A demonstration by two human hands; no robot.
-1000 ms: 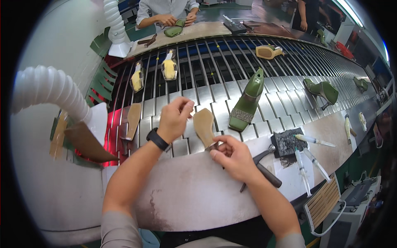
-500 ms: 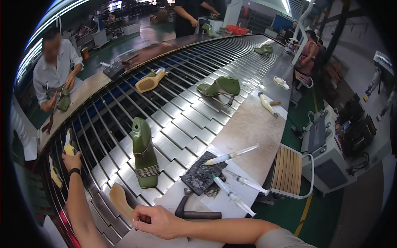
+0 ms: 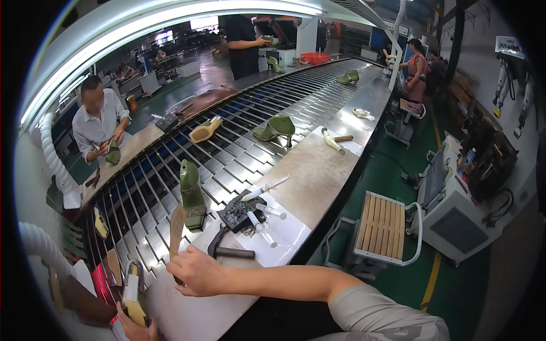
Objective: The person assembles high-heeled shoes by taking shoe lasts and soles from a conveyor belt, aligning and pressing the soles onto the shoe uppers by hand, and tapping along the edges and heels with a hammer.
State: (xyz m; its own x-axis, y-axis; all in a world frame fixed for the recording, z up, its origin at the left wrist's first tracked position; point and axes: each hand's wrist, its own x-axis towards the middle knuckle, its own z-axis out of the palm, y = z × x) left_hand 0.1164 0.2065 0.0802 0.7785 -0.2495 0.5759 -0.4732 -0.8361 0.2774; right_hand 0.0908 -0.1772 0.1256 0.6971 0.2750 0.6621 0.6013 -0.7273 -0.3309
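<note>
Right hand [image 3: 196, 271] rests on the near edge of the grey workbench [image 3: 318, 170], fingers curled around the lower end of a thin tan insole [image 3: 176, 230], which stands nearly upright and leans a little toward the slatted conveyor [image 3: 244, 148]. Left hand [image 3: 135, 328] sits at the bottom edge of the view, mostly cut off; it grips a yellow shoe last with a pale strip on it [image 3: 132, 295], though the finger positions cannot be made out. Just beside the insole, on the conveyor slats, a green high-heeled shoe last [image 3: 192, 193] stands upright and untouched. A dark-handled hammer [image 3: 230, 250] lies on the bench close to the right hand, next to a white sheet [image 3: 284, 233] carrying several syringe-like applicators [image 3: 261, 227] and a dark rough pad [image 3: 242, 210]. Further along the belt sit a tan last [image 3: 206, 129] and a green heeled shoe [image 3: 277, 128]; another hammer [image 3: 333, 139] lies on the bench beyond. A co-worker in a pale shirt [image 3: 99, 122] handles a green piece at the far side. Judged status: insole and last are both in hand but apart, so the joining of the two appears not yet done; no adhesive or tacking is visible on the insole, and the hammer and applicators lie unused.
</note>
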